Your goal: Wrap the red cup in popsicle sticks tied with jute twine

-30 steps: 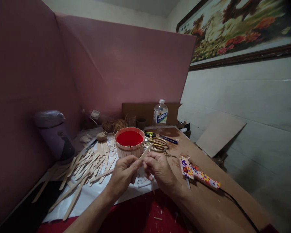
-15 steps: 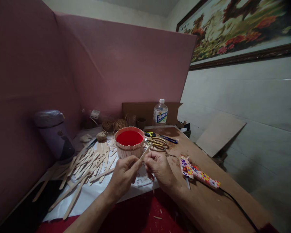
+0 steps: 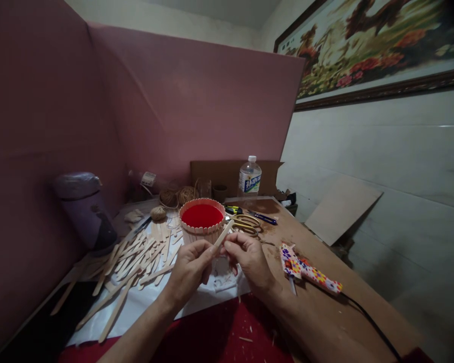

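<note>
A flat wooden craft stick slants up and away between my hands, just in front of the bucket. My left hand is closed on it, thumb along its face. The fingers of my right hand are pinched at the stick's right edge; their tips are partly hidden. Behind the stick stands a small round bucket faced with upright craft sticks and red inside. Many loose craft sticks lie in a heap to the left on a white sheet.
A flower-patterned glue gun with a black cord lies at right. Gold-handled scissors and cutters lie behind my right hand. Further back are a clear bottle and twine balls. Wood slivers dot the red cloth.
The stick and both hands have shifted slightly left and toward me. A small sliver now shows beneath my right fingers. The bucket and tools stay where they were.
</note>
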Tool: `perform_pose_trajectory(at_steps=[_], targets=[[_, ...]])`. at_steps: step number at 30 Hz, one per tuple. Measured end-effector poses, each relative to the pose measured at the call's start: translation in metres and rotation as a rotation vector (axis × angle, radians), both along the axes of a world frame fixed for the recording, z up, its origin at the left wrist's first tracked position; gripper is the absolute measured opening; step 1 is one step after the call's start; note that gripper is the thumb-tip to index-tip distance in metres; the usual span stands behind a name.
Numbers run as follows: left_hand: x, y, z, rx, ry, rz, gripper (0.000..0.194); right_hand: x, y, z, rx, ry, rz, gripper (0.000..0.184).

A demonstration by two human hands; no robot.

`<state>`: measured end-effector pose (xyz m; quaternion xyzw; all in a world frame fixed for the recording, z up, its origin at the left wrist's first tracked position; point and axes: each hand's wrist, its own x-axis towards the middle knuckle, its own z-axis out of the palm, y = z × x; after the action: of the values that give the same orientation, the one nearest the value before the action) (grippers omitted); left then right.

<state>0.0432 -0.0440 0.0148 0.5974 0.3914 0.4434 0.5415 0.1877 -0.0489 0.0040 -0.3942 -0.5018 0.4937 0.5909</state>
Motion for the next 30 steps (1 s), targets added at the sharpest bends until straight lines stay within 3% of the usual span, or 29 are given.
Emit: perform_pose_trajectory(at_steps=[7, 12, 20, 30], targets=[[-0.0017, -0.0009, -0.0052, 0.122, 0.108, 0.002, 0.041, 0.0014, 0.0012, -0.0006, -0.058, 0.082, 0.016, 0.021], [-0.0007, -0.001, -0.0046, 0.066, 0.063, -0.034, 0.04, 0.0015, 0.0008, -0.0013, -0.055, 0.089, 0.006, 0.017], [-0.0009, 0.0, -0.0031, 0.078, 0.067, -0.024, 0.041, 0.0014, 0.0008, -0.0003, -0.053, 0.14, 0.038, 0.025], [-0.0001, 0.0006, -0.008, 0.03, 0.053, -0.044, 0.039, -0.0017, 0.0008, -0.0012, -0.085, 0.084, 0.006, 0.015]])
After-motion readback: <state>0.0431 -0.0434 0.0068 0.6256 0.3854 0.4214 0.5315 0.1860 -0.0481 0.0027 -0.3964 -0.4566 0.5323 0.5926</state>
